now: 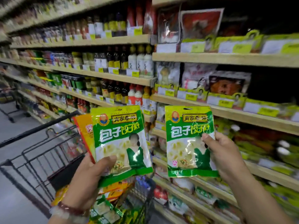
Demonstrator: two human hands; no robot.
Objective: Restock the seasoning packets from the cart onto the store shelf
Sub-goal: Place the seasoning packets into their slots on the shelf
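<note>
Two hands up, apart. Left hand (90, 180) gripping a fanned bunch of packets (119, 139) — one green in front, at least one orange behind, full count hidden. Right hand (221, 152) pinching one green packet (187, 141). Below, a black wire cart (40, 152) with more packets — beside the wooden shelves (226, 59).

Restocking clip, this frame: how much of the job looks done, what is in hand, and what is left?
Done: cannot tell; the shelves at right hold packets, but which were just placed is unclear. In hand: the right hand pinches one green packet; the left hand has a grip on a stack of green and orange packets. Left: the cart below holds more packets.
</note>
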